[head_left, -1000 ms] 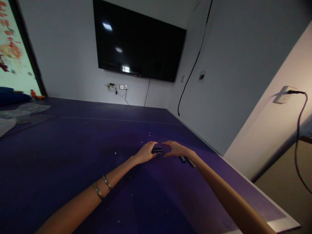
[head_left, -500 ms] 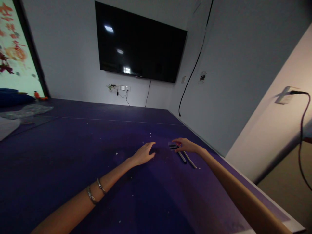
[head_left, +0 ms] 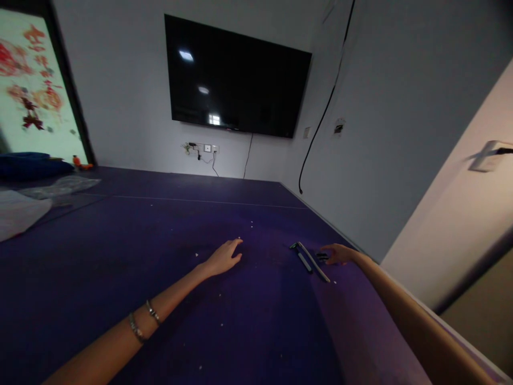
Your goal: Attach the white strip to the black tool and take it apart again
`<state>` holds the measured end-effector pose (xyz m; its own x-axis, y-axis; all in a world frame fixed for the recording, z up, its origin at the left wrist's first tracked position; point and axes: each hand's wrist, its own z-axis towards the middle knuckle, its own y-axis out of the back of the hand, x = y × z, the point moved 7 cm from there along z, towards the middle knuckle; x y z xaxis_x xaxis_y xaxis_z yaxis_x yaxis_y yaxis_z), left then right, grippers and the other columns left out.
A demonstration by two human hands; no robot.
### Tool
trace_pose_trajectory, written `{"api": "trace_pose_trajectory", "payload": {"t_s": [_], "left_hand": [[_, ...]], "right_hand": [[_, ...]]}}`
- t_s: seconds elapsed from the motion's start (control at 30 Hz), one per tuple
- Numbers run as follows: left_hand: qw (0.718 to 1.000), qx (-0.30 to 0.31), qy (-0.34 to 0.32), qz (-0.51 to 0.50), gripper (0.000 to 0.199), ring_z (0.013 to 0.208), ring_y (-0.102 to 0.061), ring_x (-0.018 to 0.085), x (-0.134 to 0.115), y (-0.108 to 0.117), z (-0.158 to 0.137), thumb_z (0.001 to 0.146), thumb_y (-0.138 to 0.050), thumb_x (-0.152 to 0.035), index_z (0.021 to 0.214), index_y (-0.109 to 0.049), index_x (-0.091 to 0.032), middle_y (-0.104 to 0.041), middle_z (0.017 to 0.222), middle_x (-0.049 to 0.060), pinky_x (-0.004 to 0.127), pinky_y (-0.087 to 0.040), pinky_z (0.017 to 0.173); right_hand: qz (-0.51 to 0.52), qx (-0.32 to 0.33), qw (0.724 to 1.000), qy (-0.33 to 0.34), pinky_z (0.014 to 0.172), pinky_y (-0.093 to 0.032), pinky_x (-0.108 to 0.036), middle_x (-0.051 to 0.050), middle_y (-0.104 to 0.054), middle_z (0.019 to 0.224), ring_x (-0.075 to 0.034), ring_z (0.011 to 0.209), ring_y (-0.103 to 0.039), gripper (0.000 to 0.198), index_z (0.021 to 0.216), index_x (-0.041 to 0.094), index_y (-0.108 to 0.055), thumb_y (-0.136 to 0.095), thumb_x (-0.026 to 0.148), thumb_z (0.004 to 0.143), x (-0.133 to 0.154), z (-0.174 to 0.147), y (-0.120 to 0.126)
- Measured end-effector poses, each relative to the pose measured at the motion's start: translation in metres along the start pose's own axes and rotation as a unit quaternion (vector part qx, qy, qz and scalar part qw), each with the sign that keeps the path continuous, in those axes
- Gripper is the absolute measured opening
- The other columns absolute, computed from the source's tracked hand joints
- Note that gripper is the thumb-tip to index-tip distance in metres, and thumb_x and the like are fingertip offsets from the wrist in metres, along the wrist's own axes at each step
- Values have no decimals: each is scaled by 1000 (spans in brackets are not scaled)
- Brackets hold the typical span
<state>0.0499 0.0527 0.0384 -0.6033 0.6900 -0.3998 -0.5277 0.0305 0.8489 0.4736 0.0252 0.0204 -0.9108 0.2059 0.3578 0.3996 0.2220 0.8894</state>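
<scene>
My left hand (head_left: 220, 259) hovers over or rests on the purple tabletop (head_left: 256, 305), with thumb and fingers apart and nothing in it. My right hand (head_left: 339, 254) is at the right side, its fingers at a small clear piece with dark bars (head_left: 321, 257); the fingers partly hide it. Just left of that hand lies a slim razor-like tool (head_left: 304, 262) with a short crosswise head and a dark and grey handle. Beside it is a longer, slightly curved light strip or handle (head_left: 316, 264), its far end close to the tool's head.
Small white scraps (head_left: 196, 255) dot the tabletop. Clear plastic wrap (head_left: 64, 186) and a white sheet (head_left: 22, 211) lie at the far left, near a dark blue cloth item (head_left: 34, 166) and a small orange object (head_left: 81, 163). A black cable (head_left: 320, 120) hangs down the right wall.
My right hand has moved right with the small clear piece, from over the razor-like tool to beyond the light strip, uncovering the tool's head. My left hand has shifted slightly left. The view has turned slightly.
</scene>
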Motion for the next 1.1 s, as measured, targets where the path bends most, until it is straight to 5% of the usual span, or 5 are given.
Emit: {"api": "trace_pose_trajectory", "payload": {"t_s": [0.27, 0.47, 0.63, 0.93, 1.1], "left_hand": [[1000, 18, 9, 11, 42, 117, -45, 20, 3, 3, -5, 83, -42, -31, 123, -42, -18, -50, 126, 10, 35, -34, 99], [999, 16, 19, 21, 42, 116, -46, 20, 14, 6, -11, 82, -43, -30, 121, -44, -15, -51, 125, 11, 33, -34, 100], [998, 13, 50, 37, 40, 115, -48, 20, 34, 18, -20, 80, -44, -28, 119, -45, -16, -53, 123, 11, 34, -35, 98], [988, -14, 127, 91, 42, 114, -48, 22, 98, 48, -48, 80, -42, -28, 118, -46, -11, -53, 123, 14, 33, -35, 98], [975, -40, 164, 147, 41, 115, -47, 25, 126, 55, -62, 81, -41, -30, 116, -48, -10, -53, 122, 17, 37, -34, 98]], "right_hand": [[23, -2, 1000, -17, 42, -41, -22, 1, -61, 56, -13, 44, -53, 67, 115, 26, -60, -72, 23, 50, 4, 8, -3], [37, 19, 999, 0, 41, -39, -21, 0, -63, 60, -15, 48, -56, 77, 126, 25, -49, -71, 22, 52, -4, 13, -8], [-39, -15, 999, -11, 48, -43, -25, -2, -67, 64, -19, 57, -61, 66, 121, 25, -55, -68, 20, 56, 3, 11, -2], [-119, -138, 980, 77, 65, -44, -27, -7, -67, 72, -22, 72, -62, 46, 110, 10, -62, -57, 11, 64, 51, 11, 21], [-58, -179, 969, 164, 70, -46, -28, -10, -67, 85, -21, 77, -63, 40, 113, 10, -60, -50, 26, 77, 110, -2, -10]]}}
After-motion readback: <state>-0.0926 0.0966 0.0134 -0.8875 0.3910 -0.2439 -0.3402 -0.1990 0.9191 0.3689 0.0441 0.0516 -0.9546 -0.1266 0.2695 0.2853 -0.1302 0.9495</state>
